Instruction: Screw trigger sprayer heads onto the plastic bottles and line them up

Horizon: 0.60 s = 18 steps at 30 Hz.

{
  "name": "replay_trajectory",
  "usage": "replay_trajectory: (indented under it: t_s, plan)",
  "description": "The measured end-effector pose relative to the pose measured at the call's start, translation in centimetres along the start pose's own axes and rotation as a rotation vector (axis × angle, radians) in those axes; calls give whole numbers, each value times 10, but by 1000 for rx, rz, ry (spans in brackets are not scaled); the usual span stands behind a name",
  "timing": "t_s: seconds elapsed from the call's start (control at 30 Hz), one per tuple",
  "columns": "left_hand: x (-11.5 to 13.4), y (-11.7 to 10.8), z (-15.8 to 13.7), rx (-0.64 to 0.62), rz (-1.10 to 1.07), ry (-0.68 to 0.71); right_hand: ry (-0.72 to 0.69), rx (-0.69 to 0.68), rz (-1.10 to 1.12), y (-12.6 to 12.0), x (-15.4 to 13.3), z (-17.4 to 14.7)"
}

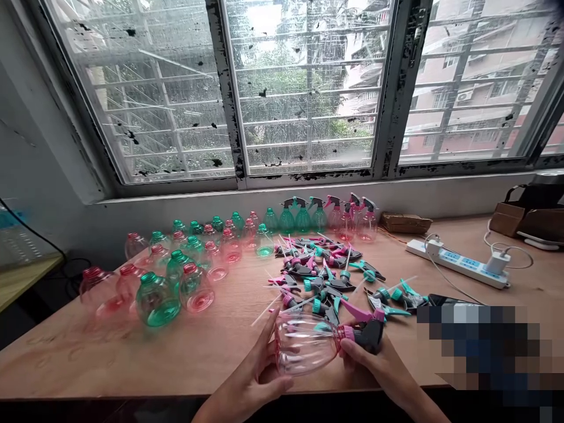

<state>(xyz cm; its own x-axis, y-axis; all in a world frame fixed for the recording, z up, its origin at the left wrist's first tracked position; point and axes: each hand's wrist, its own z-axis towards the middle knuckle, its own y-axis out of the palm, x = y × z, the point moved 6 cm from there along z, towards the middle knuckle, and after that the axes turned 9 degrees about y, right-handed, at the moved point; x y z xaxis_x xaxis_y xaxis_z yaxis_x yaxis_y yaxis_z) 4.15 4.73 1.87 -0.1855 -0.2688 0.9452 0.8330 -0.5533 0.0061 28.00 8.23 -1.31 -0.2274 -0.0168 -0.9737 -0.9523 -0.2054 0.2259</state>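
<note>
A clear pink spray bottle (306, 346) lies sideways between my hands, above the table's front edge. My left hand (259, 364) is wrapped round its base end. At the neck, my right hand (370, 358) grips around the pink collar of the spray head (368, 332), which has a black body and a pink trigger. The head sits on the bottle's neck; how tightly, I cannot tell. Just beyond the bottle lies a pile of loose trigger spray heads (326, 282), pink-black and teal-grey, with thin white dip tubes.
Several open pink and green bottles (161, 302) stand to the left on the wooden table (101, 364). Bottles with spray heads (302, 217) line the back by the window. At right are a power strip (458, 264) with cables, a cardboard piece (405, 223) and a box (520, 217).
</note>
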Motion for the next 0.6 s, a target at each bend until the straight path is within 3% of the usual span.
replay_trajectory:
  t_s: [0.23, 0.6]
  plan:
    - [-3, -4, -2, 24, -31, -42, 12, -33, -45, 0, 8, 0]
    - [-9, -7, -5, 54, 100, -22, 17, -33, -86, 1, -2, -2]
